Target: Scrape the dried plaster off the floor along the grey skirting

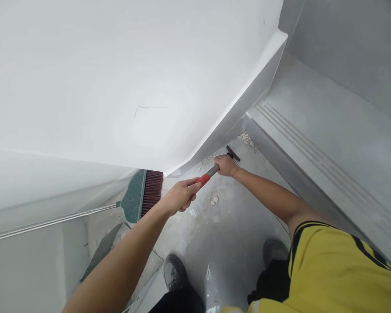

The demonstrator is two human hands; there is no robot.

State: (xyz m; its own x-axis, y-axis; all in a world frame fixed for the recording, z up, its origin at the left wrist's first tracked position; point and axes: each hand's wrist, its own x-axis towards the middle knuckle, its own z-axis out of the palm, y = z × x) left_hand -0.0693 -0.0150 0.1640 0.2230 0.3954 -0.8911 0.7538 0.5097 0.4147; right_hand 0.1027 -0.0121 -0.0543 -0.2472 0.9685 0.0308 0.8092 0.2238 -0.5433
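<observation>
Both my hands grip one long-handled scraper (202, 179) with a red and grey handle and a dark, narrow blade. My left hand (182, 194) is wrapped round the red part. Further down, close to the blade, my right hand (226, 165) closes on the shaft. The scraper's blade (233, 153) is at the floor near the foot of the wall; whether it touches is hard to tell. Pale crumbs of debris (246, 139) lie in the corner beyond it. A few loose chips (214, 200) rest on the floor below the handle.
A green broom (133, 198) with dark red bristles leans at the left, by a grey dustpan (102, 248). The white wall (117, 87) juts out ahead. A grooved stair step (326, 152) rises on the right. My shoes (175, 271) stand on the dusty floor.
</observation>
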